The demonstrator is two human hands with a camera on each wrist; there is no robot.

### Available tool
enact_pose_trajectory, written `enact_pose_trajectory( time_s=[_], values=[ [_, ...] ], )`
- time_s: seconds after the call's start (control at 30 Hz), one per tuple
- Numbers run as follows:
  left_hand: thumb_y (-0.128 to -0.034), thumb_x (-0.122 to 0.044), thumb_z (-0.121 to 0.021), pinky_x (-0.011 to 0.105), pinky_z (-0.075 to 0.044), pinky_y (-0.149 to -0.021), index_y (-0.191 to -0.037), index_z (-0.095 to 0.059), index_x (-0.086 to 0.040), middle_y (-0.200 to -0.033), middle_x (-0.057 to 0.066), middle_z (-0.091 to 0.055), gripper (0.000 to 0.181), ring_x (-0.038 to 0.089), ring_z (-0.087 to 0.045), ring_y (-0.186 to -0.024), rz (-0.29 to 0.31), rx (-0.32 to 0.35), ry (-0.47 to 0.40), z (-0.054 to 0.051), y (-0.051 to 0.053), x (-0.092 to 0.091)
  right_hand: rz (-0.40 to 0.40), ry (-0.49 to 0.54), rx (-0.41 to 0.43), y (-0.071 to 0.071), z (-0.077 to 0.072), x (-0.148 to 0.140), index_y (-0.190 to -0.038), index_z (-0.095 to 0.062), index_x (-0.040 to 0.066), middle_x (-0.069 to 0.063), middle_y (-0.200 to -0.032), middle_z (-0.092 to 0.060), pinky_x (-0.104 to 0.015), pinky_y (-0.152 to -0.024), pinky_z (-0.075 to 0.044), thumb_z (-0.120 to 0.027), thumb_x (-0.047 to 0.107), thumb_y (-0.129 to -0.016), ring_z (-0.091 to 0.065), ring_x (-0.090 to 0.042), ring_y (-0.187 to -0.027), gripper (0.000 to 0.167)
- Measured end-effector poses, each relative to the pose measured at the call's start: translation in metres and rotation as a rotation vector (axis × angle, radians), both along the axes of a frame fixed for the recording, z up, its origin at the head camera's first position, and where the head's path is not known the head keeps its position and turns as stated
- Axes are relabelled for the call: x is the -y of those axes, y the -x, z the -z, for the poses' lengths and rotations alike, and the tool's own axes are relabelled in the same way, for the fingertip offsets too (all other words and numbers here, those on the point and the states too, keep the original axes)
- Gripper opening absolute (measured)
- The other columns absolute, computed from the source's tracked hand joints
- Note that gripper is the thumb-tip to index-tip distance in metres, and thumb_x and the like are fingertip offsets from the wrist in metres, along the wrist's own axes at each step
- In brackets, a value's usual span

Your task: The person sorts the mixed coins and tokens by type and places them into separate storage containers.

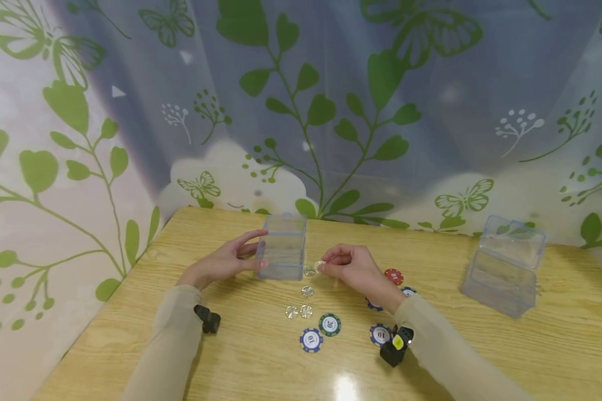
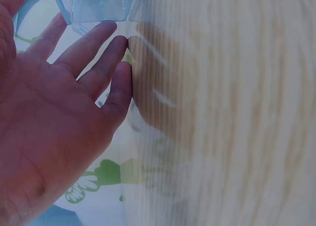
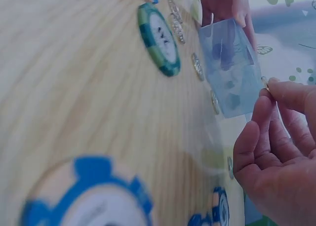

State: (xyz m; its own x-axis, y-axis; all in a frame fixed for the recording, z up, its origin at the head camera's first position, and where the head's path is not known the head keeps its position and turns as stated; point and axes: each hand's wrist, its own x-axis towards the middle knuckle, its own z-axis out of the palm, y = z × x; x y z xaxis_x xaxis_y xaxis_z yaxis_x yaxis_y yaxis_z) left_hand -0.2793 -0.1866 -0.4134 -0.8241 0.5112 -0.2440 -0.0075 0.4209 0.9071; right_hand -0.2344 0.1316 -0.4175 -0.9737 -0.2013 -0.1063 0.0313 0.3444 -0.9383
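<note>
At the centre of the frame, your right hand is pinching a thin, shiny gold disc between thumb and fingertips, just right of a rectangular clear plastic box. Your left hand is gripping the box's left side in a wide hold. The box's lid is standing open; its contents are hard to tell. Below, more gold discs are lying near round blue-edged and green-edged chips. At right, a second clear box is sitting open. A glossy wood-grain table is supporting everything, before a leaf-printed curtain.
</note>
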Motion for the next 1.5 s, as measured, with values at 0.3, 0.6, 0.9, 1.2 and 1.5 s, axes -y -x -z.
enact_pose_trajectory(
  time_s=[0.3,0.6,0.9,1.2,1.5],
  values=[
    [-0.0950,-0.032,-0.075,0.065,-0.022,-0.123,-0.163,-0.023,-0.035,-0.171,0.013,-0.021,0.086,0.032,-0.020,-0.159,-0.004,0.004,0.005,0.002,0.001,-0.001,0.008,0.105,-0.015,0.009,-0.009,0.023,-0.105,-0.071,0.005,0.001,-0.084,-0.071,-0.031,-0.068,-0.053,-0.078,0.017,-0.091,-0.063,-0.017,-0.075,0.020],
    [-0.0947,-0.035,-0.075,0.067,-0.022,-0.122,-0.163,-0.022,-0.036,-0.171,0.014,-0.022,0.086,0.034,-0.024,-0.158,-0.006,0.010,0.011,0.003,0.002,-0.002,0.049,0.136,-0.015,0.014,-0.015,0.044,-0.105,-0.072,0.007,-0.001,-0.087,-0.074,-0.031,-0.067,-0.053,-0.079,0.016,-0.090,-0.067,-0.019,-0.079,0.018],
    [-0.0943,-0.038,-0.075,0.069,-0.021,-0.121,-0.163,-0.021,-0.036,-0.171,0.014,-0.021,0.087,0.033,-0.023,-0.158,0.011,0.009,0.002,0.002,0.002,-0.001,0.071,0.084,-0.120,0.018,-0.012,0.056,-0.097,-0.074,0.004,-0.006,-0.086,-0.075,-0.026,-0.064,-0.052,-0.079,0.012,-0.089,-0.067,-0.015,-0.074,0.012],
    [-0.0961,-0.033,-0.073,0.070,-0.021,-0.121,-0.163,-0.021,-0.035,-0.170,0.015,-0.022,0.085,0.034,-0.021,-0.159,0.013,0.002,-0.004,0.001,0.002,0.002,0.035,-0.085,-0.236,0.018,-0.010,0.065,-0.092,-0.075,0.012,-0.002,-0.087,-0.076,-0.026,-0.065,-0.052,-0.079,0.016,-0.091,-0.065,-0.013,-0.075,0.006],
    [-0.0953,-0.034,-0.074,0.070,-0.019,-0.121,-0.163,-0.021,-0.034,-0.170,0.016,-0.023,0.086,0.034,-0.020,-0.159,0.015,0.007,-0.011,0.003,0.003,0.001,0.011,-0.118,-0.291,0.018,-0.006,0.064,-0.091,-0.073,0.013,0.000,-0.086,-0.075,-0.025,-0.066,-0.051,-0.078,0.016,-0.091,-0.062,-0.012,-0.074,0.005]
  ],
)
